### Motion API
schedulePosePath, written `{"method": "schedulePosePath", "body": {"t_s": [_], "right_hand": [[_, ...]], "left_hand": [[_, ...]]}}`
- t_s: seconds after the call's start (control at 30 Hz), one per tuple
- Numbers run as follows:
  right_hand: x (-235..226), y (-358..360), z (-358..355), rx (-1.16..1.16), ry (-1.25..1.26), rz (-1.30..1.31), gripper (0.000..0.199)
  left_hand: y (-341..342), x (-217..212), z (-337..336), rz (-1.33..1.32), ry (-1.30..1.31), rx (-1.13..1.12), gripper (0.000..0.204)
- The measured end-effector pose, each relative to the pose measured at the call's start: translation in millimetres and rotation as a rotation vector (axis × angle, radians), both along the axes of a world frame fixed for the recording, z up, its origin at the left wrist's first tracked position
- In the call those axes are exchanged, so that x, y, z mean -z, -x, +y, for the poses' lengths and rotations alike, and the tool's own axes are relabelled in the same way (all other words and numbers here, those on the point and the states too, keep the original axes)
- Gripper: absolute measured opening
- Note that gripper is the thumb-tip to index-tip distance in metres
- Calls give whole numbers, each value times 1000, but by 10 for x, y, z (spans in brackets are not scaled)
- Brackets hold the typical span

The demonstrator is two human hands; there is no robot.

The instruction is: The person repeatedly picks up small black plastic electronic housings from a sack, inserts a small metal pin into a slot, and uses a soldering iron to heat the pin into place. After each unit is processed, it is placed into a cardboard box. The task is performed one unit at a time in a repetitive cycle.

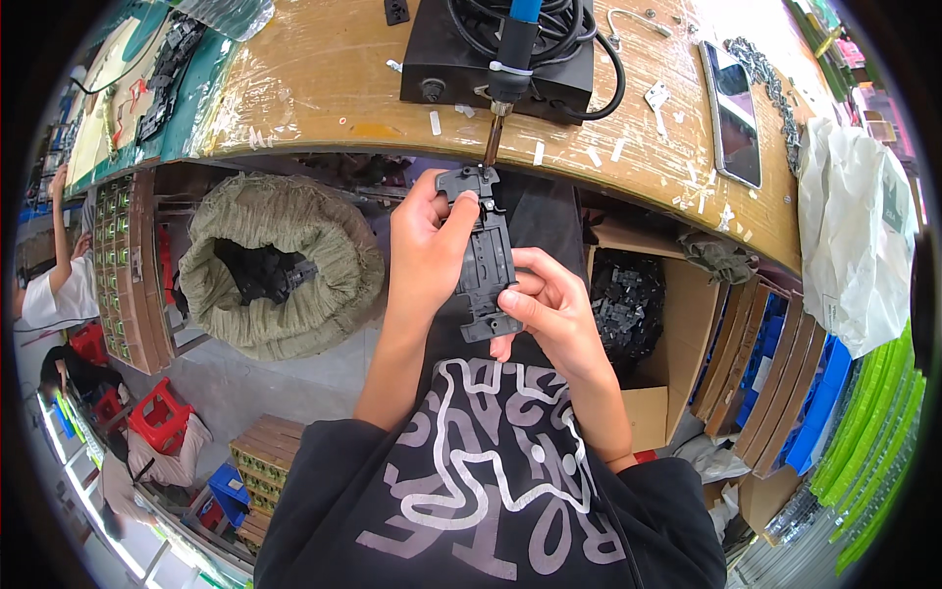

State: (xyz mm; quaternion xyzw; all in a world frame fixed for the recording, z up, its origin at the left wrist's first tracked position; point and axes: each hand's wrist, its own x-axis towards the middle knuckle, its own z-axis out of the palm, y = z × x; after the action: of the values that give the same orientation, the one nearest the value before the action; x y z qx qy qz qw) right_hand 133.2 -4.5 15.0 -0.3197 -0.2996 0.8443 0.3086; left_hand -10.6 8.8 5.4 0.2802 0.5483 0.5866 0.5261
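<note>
Between my two hands is a long black moulded plastic part (487, 263), tilted near-upright in front of the bench edge. My left hand (424, 245) grips its upper end, the thumb lying across the front. Lower down, my right hand (557, 306) pinches the right side with the thumb on the face and fingers behind. Just above the part's top end points the metal tip of a soldering iron (515, 47) with a blue and black handle. Whether tip and part touch, I cannot tell.
The iron lies over a black box (432, 74) with a coiled cable on the bench (304, 88). A phone (734, 123) and white scraps lie rightward. Below stand a sack (221, 304) of black parts, left, and a carton (677, 344) of black parts, right. A white bag (854, 236) hangs far right.
</note>
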Motion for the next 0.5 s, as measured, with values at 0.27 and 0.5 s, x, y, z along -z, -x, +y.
{"method": "schedulePosePath", "body": {"t_s": [0.27, 0.5], "right_hand": [[-24, 2, 18, -3, 7, 0, 32], [-23, -7, 16, -19, 76, 29, 29]], "left_hand": [[-2, 7, 8, -3, -15, -8, 10], [-4, 36, 1, 16, -3, -10, 7]]}}
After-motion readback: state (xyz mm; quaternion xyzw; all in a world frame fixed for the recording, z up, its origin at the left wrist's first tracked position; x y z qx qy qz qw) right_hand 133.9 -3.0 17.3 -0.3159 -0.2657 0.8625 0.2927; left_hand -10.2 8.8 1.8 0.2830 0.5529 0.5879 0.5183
